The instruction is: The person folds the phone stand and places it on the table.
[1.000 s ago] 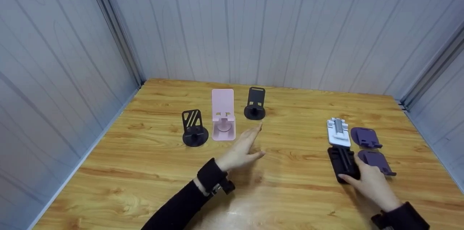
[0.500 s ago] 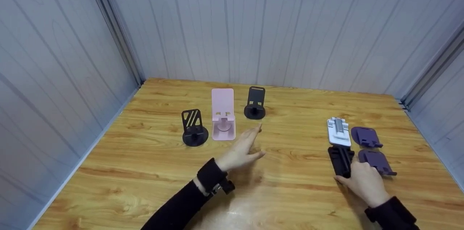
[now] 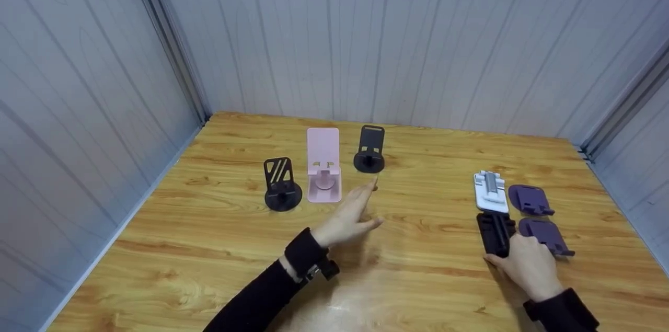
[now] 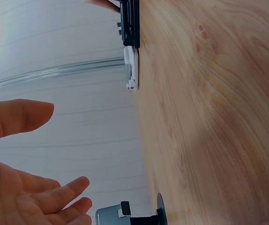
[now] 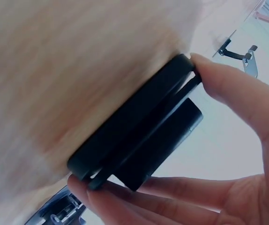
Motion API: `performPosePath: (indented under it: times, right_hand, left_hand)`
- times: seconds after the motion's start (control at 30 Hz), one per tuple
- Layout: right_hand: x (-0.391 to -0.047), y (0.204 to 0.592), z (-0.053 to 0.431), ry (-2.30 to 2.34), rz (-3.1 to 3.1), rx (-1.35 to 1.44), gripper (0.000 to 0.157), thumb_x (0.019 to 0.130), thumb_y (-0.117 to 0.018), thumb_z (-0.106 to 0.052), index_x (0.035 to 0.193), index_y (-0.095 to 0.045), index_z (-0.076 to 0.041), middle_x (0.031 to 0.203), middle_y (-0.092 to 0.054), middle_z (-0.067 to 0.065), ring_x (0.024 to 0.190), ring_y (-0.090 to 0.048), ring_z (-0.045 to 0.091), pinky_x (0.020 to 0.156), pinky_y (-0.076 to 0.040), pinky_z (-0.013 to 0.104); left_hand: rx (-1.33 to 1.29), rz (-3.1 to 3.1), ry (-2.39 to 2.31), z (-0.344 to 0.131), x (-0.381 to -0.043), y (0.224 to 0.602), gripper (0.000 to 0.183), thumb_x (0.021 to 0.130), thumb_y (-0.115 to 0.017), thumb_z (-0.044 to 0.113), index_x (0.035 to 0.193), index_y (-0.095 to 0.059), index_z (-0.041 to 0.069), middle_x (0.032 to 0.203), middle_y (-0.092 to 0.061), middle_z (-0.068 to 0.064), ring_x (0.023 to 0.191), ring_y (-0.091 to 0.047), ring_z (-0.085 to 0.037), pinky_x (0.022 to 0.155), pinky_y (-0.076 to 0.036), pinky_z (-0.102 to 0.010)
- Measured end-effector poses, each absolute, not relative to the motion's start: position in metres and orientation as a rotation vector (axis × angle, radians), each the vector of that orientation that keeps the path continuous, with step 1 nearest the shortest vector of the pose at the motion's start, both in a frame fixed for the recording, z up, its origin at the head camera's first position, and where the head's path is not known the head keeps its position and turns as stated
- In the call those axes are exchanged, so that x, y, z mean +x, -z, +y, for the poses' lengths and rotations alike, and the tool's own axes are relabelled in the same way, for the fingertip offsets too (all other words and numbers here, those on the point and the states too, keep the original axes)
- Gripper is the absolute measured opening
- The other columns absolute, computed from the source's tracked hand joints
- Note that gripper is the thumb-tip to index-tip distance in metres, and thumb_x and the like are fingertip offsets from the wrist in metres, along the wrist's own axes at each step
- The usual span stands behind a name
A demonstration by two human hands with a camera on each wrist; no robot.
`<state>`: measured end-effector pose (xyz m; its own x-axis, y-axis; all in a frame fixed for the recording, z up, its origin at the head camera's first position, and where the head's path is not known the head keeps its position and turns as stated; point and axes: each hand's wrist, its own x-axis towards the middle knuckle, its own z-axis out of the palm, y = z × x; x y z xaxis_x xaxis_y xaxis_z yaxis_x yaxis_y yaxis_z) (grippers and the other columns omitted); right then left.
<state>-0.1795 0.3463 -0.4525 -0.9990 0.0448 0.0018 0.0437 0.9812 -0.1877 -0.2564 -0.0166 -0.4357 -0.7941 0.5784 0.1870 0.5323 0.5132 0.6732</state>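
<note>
My right hand (image 3: 530,266) grips a folded black phone stand (image 3: 493,235) by its near end, thumb on one side and fingers on the other, as the right wrist view shows. That stand lies on the table, its far end against a folded white phone stand (image 3: 491,192). Just right of them lie two folded purple phone stands (image 3: 531,200). Over the table's middle my left hand (image 3: 347,219) is held with fingers extended and thumb apart, touching nothing. Past its fingertips stands an unfolded dark grey phone stand (image 3: 370,146).
Left of my left hand stand an unfolded pink phone stand (image 3: 323,157) and a black phone stand with slanted slots (image 3: 281,185). The wooden table (image 3: 209,248) is bounded by pale panel walls (image 3: 345,39) at the back and sides.
My right hand has shifted round the near end of the black stand and covers more of it now. The left hand has kept its place.
</note>
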Motion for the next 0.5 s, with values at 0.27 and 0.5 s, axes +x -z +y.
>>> performPosePath:
  times: [0.27, 0.5]
  right_hand:
    - [-0.178, 0.452, 0.342, -0.245, -3.135, -0.097, 0.048, 0.087, -0.079, -0.04, 0.067, -0.051, -0.006, 0.057, -0.049, 0.009, 0.048, -0.049, 0.02, 0.049, -0.033, 0.027]
    - [-0.173, 0.443, 0.33, -0.122, -3.001, -0.021, 0.068, 0.09, -0.076, -0.037, 0.121, -0.061, 0.022, 0.103, -0.066, 0.041, 0.083, -0.068, 0.047, 0.058, -0.055, 0.049]
  left_hand:
    - [0.96, 2.683, -1.145, -0.017, -0.256, 0.434, 0.086, 0.098, -0.067, 0.022, 0.163, -0.015, 0.001, 0.16, -0.039, -0.026, 0.153, -0.03, -0.046, 0.127, -0.027, -0.06]
    - [0.946, 2.726, -1.063, -0.014, -0.257, 0.432, 0.086, 0.098, -0.067, 0.024, 0.164, -0.015, 0.002, 0.165, -0.031, -0.026, 0.156, -0.027, -0.044, 0.129, -0.025, -0.057]
